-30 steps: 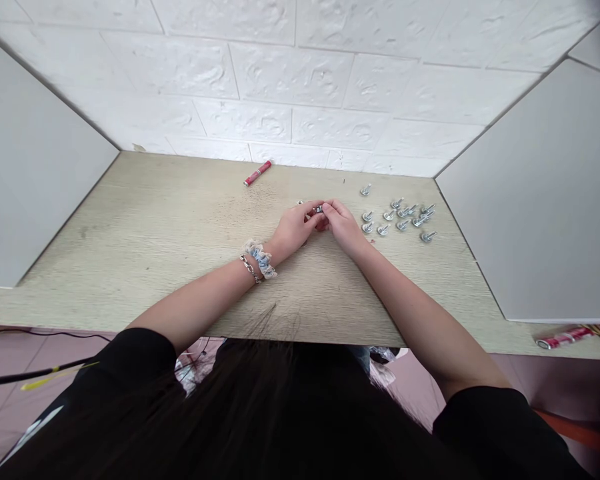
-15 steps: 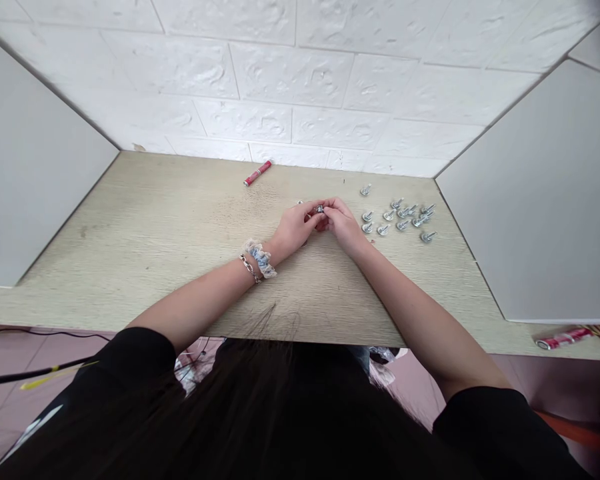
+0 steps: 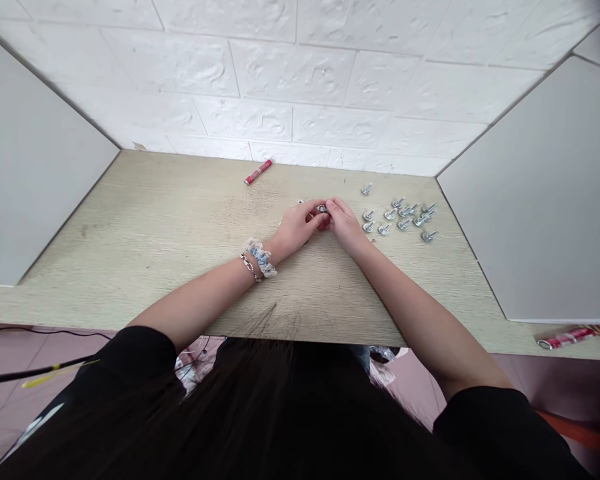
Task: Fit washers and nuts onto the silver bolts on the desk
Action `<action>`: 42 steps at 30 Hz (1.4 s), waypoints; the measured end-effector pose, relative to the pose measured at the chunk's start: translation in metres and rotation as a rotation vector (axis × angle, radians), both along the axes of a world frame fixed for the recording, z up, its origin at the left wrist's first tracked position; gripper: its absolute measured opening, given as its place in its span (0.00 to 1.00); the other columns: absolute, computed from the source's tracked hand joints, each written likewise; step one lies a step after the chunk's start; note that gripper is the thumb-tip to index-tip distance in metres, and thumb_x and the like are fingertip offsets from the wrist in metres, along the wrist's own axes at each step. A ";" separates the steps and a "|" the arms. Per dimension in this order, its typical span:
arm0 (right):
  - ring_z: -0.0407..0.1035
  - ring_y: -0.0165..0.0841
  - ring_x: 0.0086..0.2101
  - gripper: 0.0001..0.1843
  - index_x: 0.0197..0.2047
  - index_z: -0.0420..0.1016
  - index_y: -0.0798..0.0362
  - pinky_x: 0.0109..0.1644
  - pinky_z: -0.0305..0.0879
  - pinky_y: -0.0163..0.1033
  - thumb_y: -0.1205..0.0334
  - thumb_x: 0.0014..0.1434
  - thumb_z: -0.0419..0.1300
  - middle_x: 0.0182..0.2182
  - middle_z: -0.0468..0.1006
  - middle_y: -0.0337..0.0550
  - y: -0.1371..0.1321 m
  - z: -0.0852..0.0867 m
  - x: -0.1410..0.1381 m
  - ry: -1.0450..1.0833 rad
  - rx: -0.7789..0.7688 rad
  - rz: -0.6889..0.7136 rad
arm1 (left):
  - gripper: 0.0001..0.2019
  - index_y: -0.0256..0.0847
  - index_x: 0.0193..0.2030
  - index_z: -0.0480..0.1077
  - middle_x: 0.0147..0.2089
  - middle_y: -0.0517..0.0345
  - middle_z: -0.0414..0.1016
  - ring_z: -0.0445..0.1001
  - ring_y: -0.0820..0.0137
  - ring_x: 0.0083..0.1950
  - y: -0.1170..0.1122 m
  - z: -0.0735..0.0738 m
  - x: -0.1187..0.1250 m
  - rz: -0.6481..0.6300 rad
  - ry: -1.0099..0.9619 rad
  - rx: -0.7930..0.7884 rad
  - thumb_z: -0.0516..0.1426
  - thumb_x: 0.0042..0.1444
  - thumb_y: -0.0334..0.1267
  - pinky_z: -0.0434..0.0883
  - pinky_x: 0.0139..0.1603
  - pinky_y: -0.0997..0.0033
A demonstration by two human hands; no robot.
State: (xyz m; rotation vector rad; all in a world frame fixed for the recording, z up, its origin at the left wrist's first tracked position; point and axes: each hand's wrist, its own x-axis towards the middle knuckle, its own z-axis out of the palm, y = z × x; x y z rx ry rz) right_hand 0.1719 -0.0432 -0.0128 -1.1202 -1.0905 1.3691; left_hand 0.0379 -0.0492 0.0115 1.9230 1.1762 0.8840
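Observation:
My left hand pinches a small silvery metal bolt between thumb and fingers, just above the table. Most of the bolt is hidden by the fingertips; only a short shiny part shows. From the other side my right hand is closed on the right end of the same piece, its fingertips meeting those of the left. Several bolts with washers stand on their heads or lie on the table to the right of my right hand. Part of a small metal piece peeks out behind my left hand.
A red tube lies at the back near the white brick wall. White panels stand at either side of the wooden table. Another red tube rests by the front right edge.
My right hand's fingers have shifted slightly on the bolt, with the thumb and index finger drawn a little to the right. My left hand keeps its place.

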 end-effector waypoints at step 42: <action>0.62 0.26 0.29 0.28 0.29 0.64 0.52 0.32 0.60 0.34 0.33 0.47 0.60 0.26 0.66 0.35 -0.004 0.003 0.001 -0.115 0.075 0.002 | 0.12 0.37 0.47 0.71 0.31 0.61 0.71 0.67 0.75 0.31 0.004 -0.008 0.002 -0.024 0.032 0.091 0.56 0.56 0.34 0.64 0.34 0.74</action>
